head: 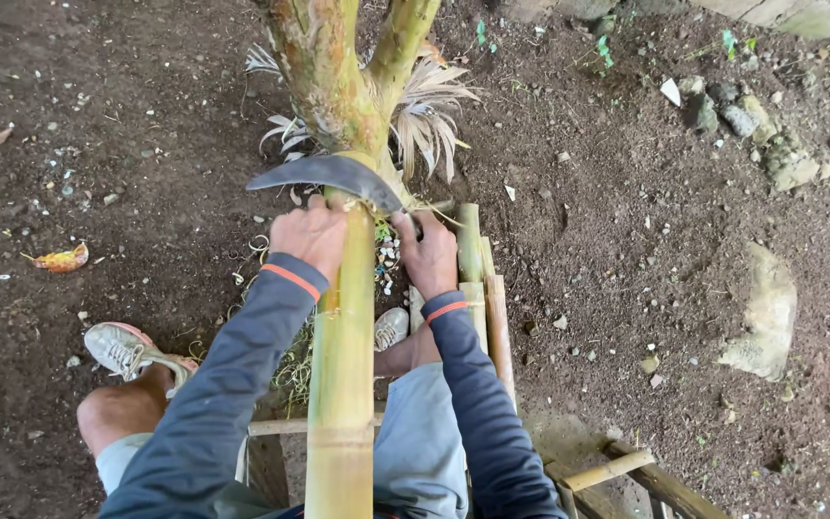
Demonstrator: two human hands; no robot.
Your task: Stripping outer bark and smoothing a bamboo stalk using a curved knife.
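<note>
Head view shows the left hand (pixel 307 234) pressing the curved dark metal blade (pixel 329 176) on the thick green bamboo pole (pixel 342 365), right hand (pixel 428 252) closed around the handle; the pole end appears barely split.

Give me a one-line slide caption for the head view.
Both hands, left and right, press a curved blade across a bamboo pole.

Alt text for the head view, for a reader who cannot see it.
Seen from above, a seated person's left hand and right hand press a curved dark blade across the end of a green bamboo pole propped against a tree trunk on bare soil.
</note>
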